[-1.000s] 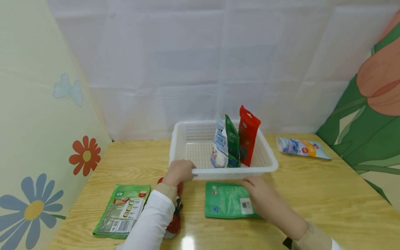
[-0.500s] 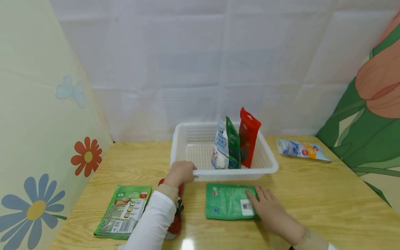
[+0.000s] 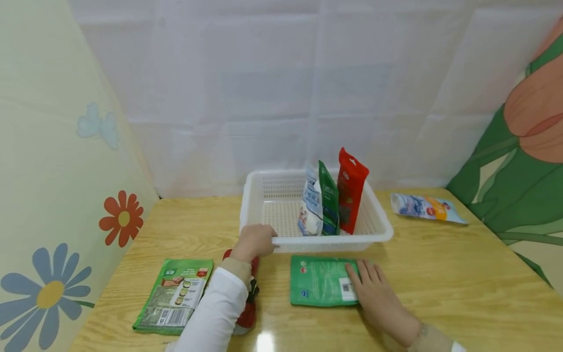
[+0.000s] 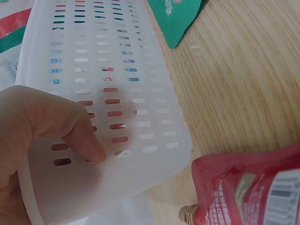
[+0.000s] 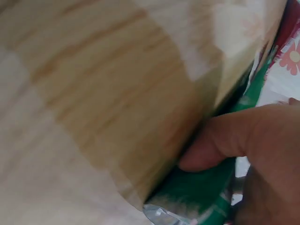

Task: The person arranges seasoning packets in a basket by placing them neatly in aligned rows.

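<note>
My left hand (image 3: 255,241) grips the near left rim of a white plastic basket (image 3: 334,241), thumb on the outer wall in the left wrist view. A green pouch (image 3: 318,281) lies flat before the basket, its back with a white code label facing up. On its right end rests my right hand (image 3: 381,296), fingers stretched out; in the right wrist view the thumb touches the green pouch's surface (image 5: 201,187). Standing in the basket are a blue-and-white bag (image 3: 311,208), a dark green bag (image 3: 329,200) and a red bag (image 3: 351,193).
A green packet (image 3: 176,296) with a barcode lies at the left. Beneath my left forearm is a red pouch (image 3: 248,313), its capped spout showing in the left wrist view. A blue-and-orange packet (image 3: 426,208) lies at the back right, near the white-covered wall (image 3: 281,98).
My right hand has come back from near the basket's front rim and now lies over the green pouch's right end. The left hand keeps its grip on the basket.
</note>
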The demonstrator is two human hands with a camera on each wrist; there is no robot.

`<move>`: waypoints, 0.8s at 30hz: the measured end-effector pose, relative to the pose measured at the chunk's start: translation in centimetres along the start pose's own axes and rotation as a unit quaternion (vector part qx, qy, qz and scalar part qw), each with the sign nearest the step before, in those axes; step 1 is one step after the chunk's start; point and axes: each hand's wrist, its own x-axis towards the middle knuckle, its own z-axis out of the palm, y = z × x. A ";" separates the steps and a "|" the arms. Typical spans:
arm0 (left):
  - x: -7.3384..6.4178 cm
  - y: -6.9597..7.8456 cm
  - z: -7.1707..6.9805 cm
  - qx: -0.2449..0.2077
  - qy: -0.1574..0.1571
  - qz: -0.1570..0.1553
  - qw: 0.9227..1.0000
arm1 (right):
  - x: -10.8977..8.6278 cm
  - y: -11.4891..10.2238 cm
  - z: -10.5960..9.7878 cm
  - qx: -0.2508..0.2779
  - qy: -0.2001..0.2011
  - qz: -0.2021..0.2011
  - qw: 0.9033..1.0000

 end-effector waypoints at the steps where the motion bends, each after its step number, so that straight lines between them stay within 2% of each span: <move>1: 0.0 0.0 0.0 -0.002 -0.001 0.000 1.000 | 0.1 0.0 0.0 0.002 -0.002 0.004 1.000; 11: 0.0 0.0 -0.1 0.006 0.000 -0.004 1.000 | 0.7 0.5 -0.1 0.049 -0.040 0.009 0.998; 17: -0.1 0.0 0.0 0.006 0.000 -0.006 1.000 | 1.0 1.4 -0.1 0.082 -0.021 -0.013 0.996; 24: 0.0 0.0 -0.1 0.006 -0.001 -0.001 1.000 | 1.2 2.2 -1.2 0.139 -0.082 0.013 0.987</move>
